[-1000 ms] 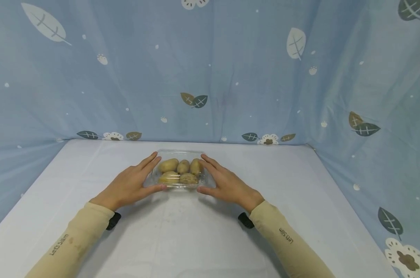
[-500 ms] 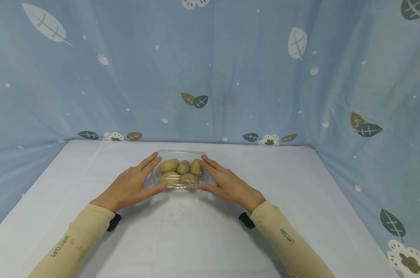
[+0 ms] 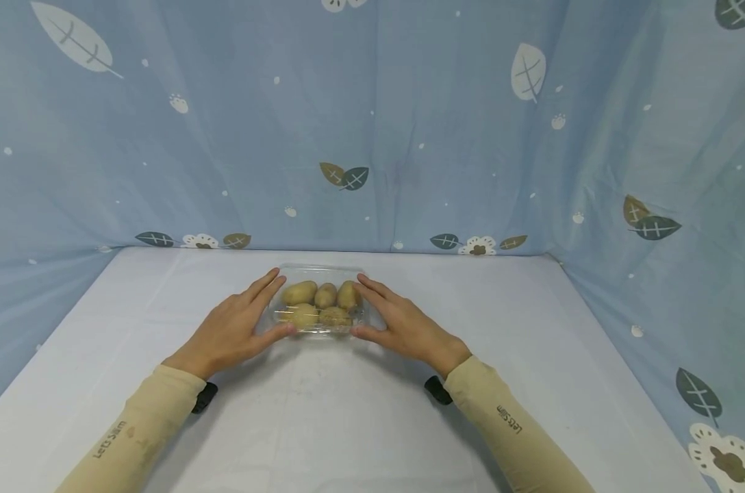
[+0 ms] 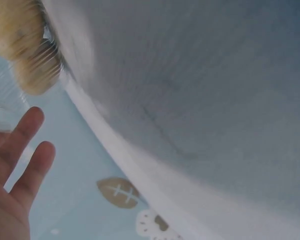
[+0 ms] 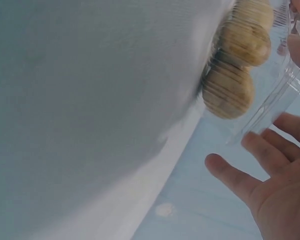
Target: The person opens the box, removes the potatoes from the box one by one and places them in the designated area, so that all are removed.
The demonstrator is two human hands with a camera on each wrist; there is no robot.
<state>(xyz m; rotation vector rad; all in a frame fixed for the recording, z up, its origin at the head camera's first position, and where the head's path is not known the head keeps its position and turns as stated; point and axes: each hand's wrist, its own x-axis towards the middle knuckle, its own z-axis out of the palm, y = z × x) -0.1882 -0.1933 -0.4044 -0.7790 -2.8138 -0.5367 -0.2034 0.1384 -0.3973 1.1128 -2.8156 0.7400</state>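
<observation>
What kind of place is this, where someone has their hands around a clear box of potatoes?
Probably a makeshift indoor recording booth: blue leaf-print fabric hangs behind and beside a white table, and black wrist cameras are in view.

In the head view, we lose parts of the clear container (image 3: 321, 331) behind the left hand (image 3: 233, 332) and right hand (image 3: 407, 331), and the near edge crops both sleeves (image 3: 129, 426). The left wrist view cuts off the potatoes (image 4: 17, 29), and we find the container too blurred there to trace.
</observation>
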